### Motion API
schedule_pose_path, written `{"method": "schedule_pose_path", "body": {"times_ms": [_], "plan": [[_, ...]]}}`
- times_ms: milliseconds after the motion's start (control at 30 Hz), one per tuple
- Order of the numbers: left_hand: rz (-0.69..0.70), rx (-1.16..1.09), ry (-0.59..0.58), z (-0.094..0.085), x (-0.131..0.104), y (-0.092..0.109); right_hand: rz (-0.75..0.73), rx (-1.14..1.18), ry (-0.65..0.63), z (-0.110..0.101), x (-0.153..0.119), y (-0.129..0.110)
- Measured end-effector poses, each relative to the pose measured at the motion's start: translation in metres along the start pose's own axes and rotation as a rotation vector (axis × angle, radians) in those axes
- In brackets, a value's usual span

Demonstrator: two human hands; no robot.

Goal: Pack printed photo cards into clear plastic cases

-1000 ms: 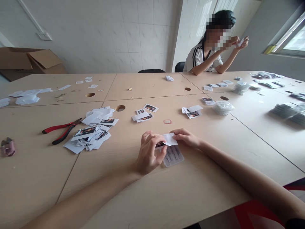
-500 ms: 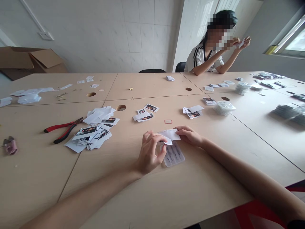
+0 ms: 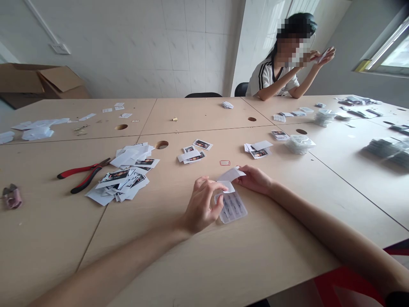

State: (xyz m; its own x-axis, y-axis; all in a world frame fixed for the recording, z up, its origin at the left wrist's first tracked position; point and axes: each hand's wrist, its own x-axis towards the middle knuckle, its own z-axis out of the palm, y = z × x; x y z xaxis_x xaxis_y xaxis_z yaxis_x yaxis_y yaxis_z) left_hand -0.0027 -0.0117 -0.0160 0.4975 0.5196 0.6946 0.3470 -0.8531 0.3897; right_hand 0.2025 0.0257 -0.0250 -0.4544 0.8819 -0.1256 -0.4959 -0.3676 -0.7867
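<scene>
Paper [image 3: 231,174] | grip: right hand [image 3: 254,181] pinched edge, left hand [image 3: 202,205] half-curled, hold unclear | slow, crease-free handling seemed best

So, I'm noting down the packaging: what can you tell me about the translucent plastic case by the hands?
The translucent plastic case looks shallow and rectangular with rounded corners, its narrow side-by-side compartments holding slim dark pieces too small to identify. It lies flat on the wood-look tabletop, slightly askew, beside the left hand. That hand and some white paper partly hide its far end. I can't tell whether the hand touches it or whether a lid is shut.
</scene>
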Motion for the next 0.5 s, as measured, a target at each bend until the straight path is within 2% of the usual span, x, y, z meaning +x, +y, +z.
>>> {"method": "schedule_pose_path", "body": {"times_ms": [300,500], "plan": [[0.050,-0.021,-0.110,-0.0002,-0.0001,-0.0005,0.034,0.112,0.050,-0.0067,0.0034,-0.0006],[0.059,-0.035,-0.119,-0.0003,-0.0004,-0.0007,0.055,0.163,0.060,-0.0097,0.0051,-0.0008]]}}
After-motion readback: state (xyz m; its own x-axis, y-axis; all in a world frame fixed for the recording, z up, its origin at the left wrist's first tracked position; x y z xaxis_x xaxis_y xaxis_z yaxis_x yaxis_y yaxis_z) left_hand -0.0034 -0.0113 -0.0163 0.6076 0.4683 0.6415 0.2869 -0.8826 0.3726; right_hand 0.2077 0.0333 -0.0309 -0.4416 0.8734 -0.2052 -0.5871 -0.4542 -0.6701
